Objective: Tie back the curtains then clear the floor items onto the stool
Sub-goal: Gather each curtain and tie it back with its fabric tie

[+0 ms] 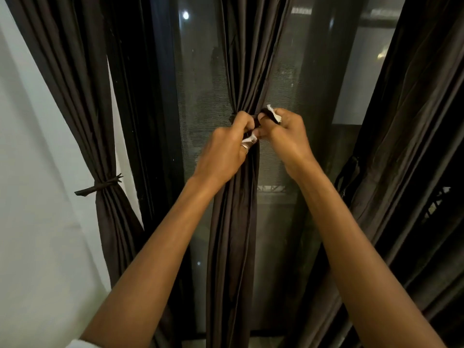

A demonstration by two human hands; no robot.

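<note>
Bunched in front of the grey mesh window screen [200, 96], the soft-looking, probably light dark-brown pleated curtain [233, 234] is best cinched mid-height, where its floppy white-tipped dark cloth tie [272, 113] is pinched by left hand [226, 146] and right hand [286, 136].

Place: most likely a room in a home.
Window: tall black-framed window [160, 121], with a mesh screen [200, 109] across it.
Curtains: long dark brown curtains [75, 96] hung in folds; a fabric tie [100, 186] cinched the left one.
Wall: plain white wall [30, 172] at left edge.

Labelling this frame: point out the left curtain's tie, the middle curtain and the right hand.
left curtain's tie [102, 185]: head view, knotted band.
middle curtain [233, 222]: head view, folds below hands.
right hand [285, 136]: head view, back of hand.
</note>
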